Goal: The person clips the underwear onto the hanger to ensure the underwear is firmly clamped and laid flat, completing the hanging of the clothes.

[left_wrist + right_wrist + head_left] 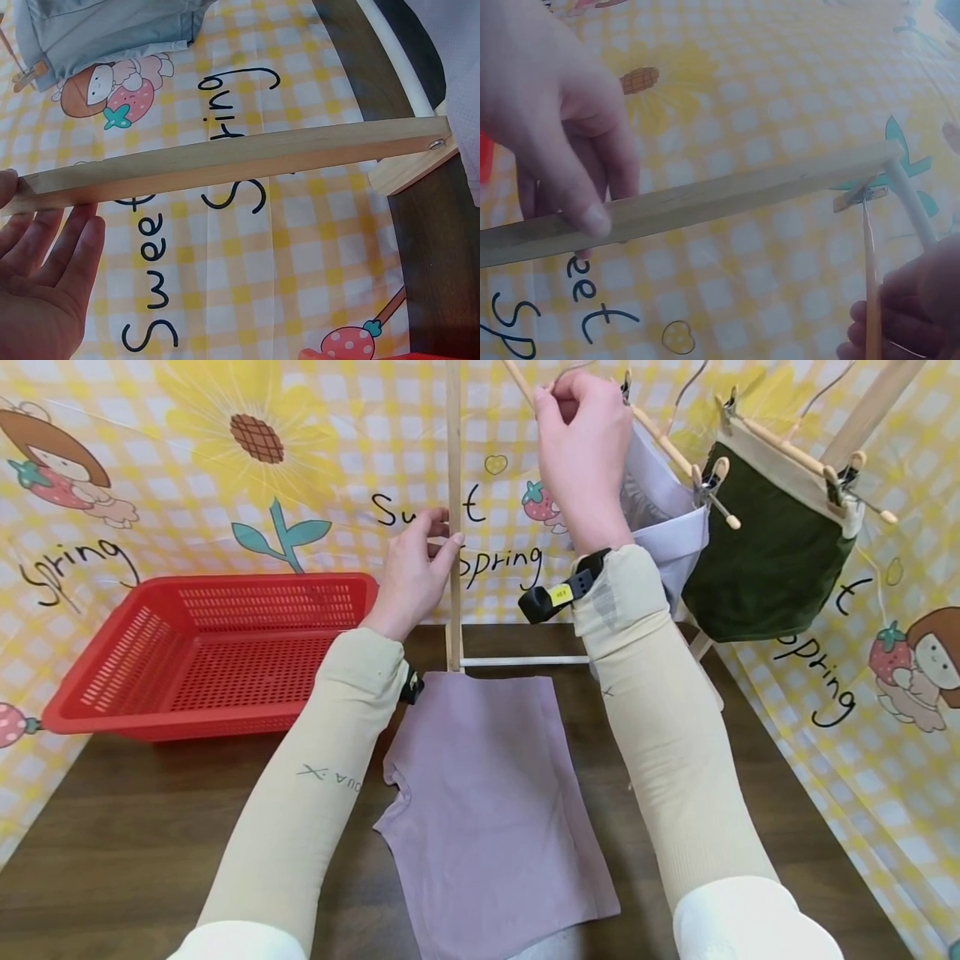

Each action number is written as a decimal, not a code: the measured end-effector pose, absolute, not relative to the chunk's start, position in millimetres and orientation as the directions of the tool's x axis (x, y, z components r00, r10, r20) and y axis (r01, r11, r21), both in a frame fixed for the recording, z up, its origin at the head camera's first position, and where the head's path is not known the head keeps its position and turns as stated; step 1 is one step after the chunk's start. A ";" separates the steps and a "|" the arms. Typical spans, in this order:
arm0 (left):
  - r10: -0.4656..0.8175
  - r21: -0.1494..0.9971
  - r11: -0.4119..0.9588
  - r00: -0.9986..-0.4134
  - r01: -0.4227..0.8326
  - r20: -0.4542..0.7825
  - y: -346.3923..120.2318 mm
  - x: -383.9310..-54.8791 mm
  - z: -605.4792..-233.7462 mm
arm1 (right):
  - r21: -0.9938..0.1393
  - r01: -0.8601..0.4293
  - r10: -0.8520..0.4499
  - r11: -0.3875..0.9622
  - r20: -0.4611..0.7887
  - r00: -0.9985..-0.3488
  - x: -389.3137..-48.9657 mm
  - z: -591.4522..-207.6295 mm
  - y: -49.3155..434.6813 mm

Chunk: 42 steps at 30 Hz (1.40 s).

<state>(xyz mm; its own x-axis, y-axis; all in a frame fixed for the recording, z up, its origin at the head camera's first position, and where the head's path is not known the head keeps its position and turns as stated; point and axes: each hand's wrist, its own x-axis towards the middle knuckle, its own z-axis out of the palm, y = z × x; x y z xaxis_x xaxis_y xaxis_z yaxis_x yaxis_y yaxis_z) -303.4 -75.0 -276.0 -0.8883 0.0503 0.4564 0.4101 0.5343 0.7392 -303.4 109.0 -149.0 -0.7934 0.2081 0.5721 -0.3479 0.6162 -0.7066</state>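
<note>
My left hand (416, 568) holds a wooden upright post (454, 460) of a garment rack, thumb on one side and fingers on the other. In the right wrist view that thumb lies across the post (705, 206). Higher up, my right hand (585, 452) grips a wooden clip hanger (871, 285) close to the rack's top rail. The hanger's metal clip (862, 196) sits near the post's top end, with no garment in it. Folded mauve shorts (487, 802) lie flat on the table below both hands.
Light grey shorts (675, 547) and dark green shorts (772, 547) hang from clip hangers at the right. A red plastic basket (202, 721) stands on the brown table (187, 827) at the left. Behind is a yellow checked cloth (360, 435); a white bar (525, 661) runs low across the rack.
</note>
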 end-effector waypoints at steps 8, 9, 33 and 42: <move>0.051 0.743 0.531 -0.891 0.407 0.452 -75.2 -303.2 -279.3 | -0.792 -0.305 0.280 0.528 0.502 -0.818 -307.0 -182.6 113.2; 0.051 0.743 0.531 -0.891 0.406 0.451 -75.0 -302.9 -279.5 | -0.806 -0.292 0.286 0.515 0.483 -0.828 -307.9 -187.1 113.8; 0.039 0.753 0.530 -0.898 0.391 0.439 -73.4 -303.1 -276.0 | -0.931 -0.316 0.061 0.181 0.332 -0.941 -267.8 -295.7 141.2; 0.041 0.744 0.538 -0.894 0.396 0.446 -73.8 -303.8 -275.4 | -0.928 -0.308 -0.027 0.210 0.310 -0.950 -241.6 -318.5 155.8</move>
<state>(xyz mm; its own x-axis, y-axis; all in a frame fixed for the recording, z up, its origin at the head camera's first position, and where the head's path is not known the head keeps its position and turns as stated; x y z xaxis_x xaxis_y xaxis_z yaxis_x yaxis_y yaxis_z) -303.8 -73.8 -275.4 -0.8939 0.0413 0.4465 0.3963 0.5384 0.7437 -241.6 155.8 -318.5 -0.9504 -0.0271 0.3098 -0.3085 0.2096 -0.9279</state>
